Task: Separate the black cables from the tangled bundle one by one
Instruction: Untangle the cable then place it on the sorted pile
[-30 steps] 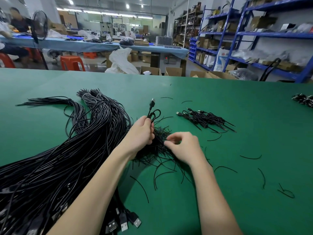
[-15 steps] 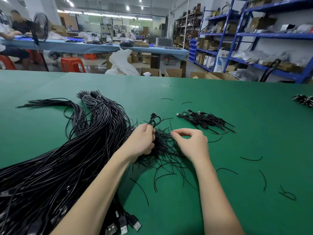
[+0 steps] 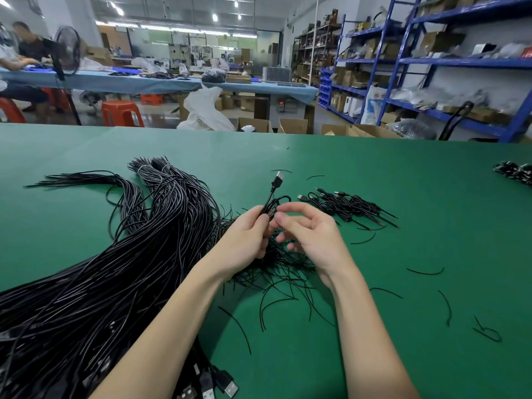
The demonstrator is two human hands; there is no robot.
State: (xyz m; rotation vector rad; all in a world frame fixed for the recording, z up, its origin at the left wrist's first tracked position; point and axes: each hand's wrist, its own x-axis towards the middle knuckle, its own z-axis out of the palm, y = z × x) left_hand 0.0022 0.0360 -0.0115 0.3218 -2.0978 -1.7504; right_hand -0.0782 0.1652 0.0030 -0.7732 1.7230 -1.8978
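Observation:
A thick bundle of long black cables (image 3: 121, 272) sweeps across the left of the green table (image 3: 403, 312), its USB plugs near the front edge. My left hand (image 3: 247, 237) grips a short black cable (image 3: 273, 194) whose USB plug points upward above my fingers. My right hand (image 3: 311, 234) hovers just to its right with fingers loosely curled, fingertips close to the cable; whether they touch it I cannot tell. A tangle of thin black wires (image 3: 282, 272) lies under both hands.
A small pile of separated short cables (image 3: 348, 205) lies right of my hands. Loose wire offcuts (image 3: 426, 272) are scattered at the right. More cables (image 3: 515, 172) sit at the far right edge. Shelves, boxes and another workbench stand beyond the table.
My left hand has lifted the short cable, so its plug now stands higher. My right hand has moved left and up from the tangle toward the held cable.

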